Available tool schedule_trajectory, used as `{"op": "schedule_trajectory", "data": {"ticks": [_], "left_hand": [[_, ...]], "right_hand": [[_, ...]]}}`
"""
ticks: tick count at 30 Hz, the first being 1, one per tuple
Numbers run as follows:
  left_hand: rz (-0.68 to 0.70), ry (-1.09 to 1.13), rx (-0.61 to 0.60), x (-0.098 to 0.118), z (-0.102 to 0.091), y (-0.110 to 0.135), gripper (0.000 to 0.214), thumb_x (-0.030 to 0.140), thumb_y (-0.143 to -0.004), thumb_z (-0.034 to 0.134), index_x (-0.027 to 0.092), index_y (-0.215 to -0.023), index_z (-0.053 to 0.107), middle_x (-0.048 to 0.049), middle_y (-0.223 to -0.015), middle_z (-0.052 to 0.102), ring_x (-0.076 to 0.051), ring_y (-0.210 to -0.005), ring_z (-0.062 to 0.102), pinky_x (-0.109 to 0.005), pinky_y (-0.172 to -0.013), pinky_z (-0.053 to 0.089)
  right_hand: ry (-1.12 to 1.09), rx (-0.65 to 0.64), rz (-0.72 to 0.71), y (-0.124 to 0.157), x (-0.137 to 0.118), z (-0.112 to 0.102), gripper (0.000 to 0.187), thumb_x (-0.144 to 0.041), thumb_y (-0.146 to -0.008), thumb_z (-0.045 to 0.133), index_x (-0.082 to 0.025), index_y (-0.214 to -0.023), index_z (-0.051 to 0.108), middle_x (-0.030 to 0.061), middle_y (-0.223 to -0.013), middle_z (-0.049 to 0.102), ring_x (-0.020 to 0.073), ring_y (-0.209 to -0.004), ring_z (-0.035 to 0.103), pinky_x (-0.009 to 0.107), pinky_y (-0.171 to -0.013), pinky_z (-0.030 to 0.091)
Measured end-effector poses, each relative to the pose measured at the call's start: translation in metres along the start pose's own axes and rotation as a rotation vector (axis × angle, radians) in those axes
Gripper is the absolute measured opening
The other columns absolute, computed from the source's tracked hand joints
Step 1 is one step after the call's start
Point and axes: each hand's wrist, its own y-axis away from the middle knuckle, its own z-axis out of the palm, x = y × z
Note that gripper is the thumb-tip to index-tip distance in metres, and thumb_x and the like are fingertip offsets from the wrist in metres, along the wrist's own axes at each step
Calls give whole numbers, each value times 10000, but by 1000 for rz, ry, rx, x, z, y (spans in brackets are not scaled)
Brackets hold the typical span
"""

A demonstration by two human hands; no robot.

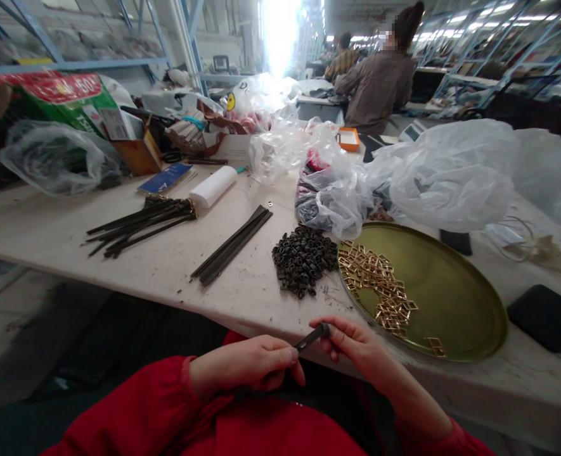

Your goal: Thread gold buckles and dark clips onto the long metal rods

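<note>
My left hand is closed round a thin dark strap, just below the table's front edge. My right hand pinches the strap's free end, where a small dark loop sits on it. Both hands are close to my red-sleeved lap. On the table beyond them lies a pile of small dark loops. To its right a round brass tray holds several gold square buckles. Two bundles of dark straps lie further left.
Clear plastic bags with parts crowd the back of the white table. A white roll, a blue booklet and a green sack stand at the back left. A black pad lies right. A seated person works beyond.
</note>
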Motion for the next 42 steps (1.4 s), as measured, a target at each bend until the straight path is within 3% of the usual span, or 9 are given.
{"op": "schedule_trajectory", "data": {"ticks": [6, 13, 17, 23, 26, 31, 34, 39, 42], "left_hand": [[-3, -110, 3, 4, 0, 1, 449, 463, -875, 315, 132, -908, 616, 50, -509, 394, -61, -397, 303, -165, -380, 232], [10, -168, 2, 5, 5, -3, 417, 431, -875, 317, 138, -874, 615, 49, -493, 385, -67, -406, 298, -168, -388, 235], [80, -181, 13, 8, 7, -7, 397, 413, -881, 311, 136, -867, 594, 49, -509, 387, -64, -415, 320, -160, -398, 258], [73, -238, 164, 12, 10, -7, 309, 374, -867, 331, 137, -809, 521, 35, -563, 450, -67, -427, 403, -162, -405, 307], [92, -248, 238, 9, 13, -10, 325, 378, -868, 309, 135, -803, 514, 39, -547, 432, -69, -410, 379, -168, -387, 285], [124, -111, 348, 2, 13, -29, 435, 444, -852, 301, 124, -1126, 411, 61, -553, 392, -100, -438, 365, -192, -399, 286], [232, -159, 415, 0, 5, -40, 404, 456, -832, 333, 128, -979, 517, 10, -652, 466, -134, -611, 447, -223, -561, 377], [176, -191, 445, 0, -10, -52, 434, 525, -828, 293, 160, -796, 525, 43, -565, 362, -121, -542, 359, -217, -508, 314], [170, -154, 408, 2, -10, -58, 455, 558, -809, 283, 161, -786, 504, 56, -540, 313, -111, -499, 309, -212, -457, 258]], "right_hand": [[66, -82, 43, 3, -4, 2, 497, -578, -710, 573, -168, -982, 647, -15, -585, 532, 87, -499, 457, 220, -494, 350], [193, -20, -29, 7, 3, 8, 446, -547, -752, 543, -174, -968, 658, -41, -520, 455, 96, -507, 418, 219, -488, 300], [-11, -36, 28, 6, 11, 15, 402, -495, -711, 624, -154, -923, 623, -49, -510, 472, 74, -467, 378, 200, -447, 246], [-345, 179, -37, 3, 14, 19, 306, -409, -661, 703, -173, -739, 524, -81, -509, 426, 46, -427, 335, 181, -427, 250], [-263, 149, -49, -1, 15, 31, 313, -423, -682, 678, -161, -764, 528, -57, -563, 475, 55, -457, 352, 188, -439, 276], [41, 164, -195, -7, 19, 44, 311, -463, -781, 553, -160, -855, 547, -20, -676, 532, 78, -516, 399, 200, -456, 311], [436, 138, -309, -8, 16, 19, 338, -422, -886, 375, -170, -741, 546, 2, -659, 548, 114, -592, 480, 225, -539, 373], [1294, 650, -245, -19, -12, -70, 176, -273, -887, 403, -177, -910, 549, 38, -845, 598, 148, -758, 563, 235, -686, 424], [1467, 675, -206, -35, -24, -103, 128, -179, -818, 498, -146, -920, 567, 96, -938, 581, 199, -811, 566, 284, -717, 417]]}}
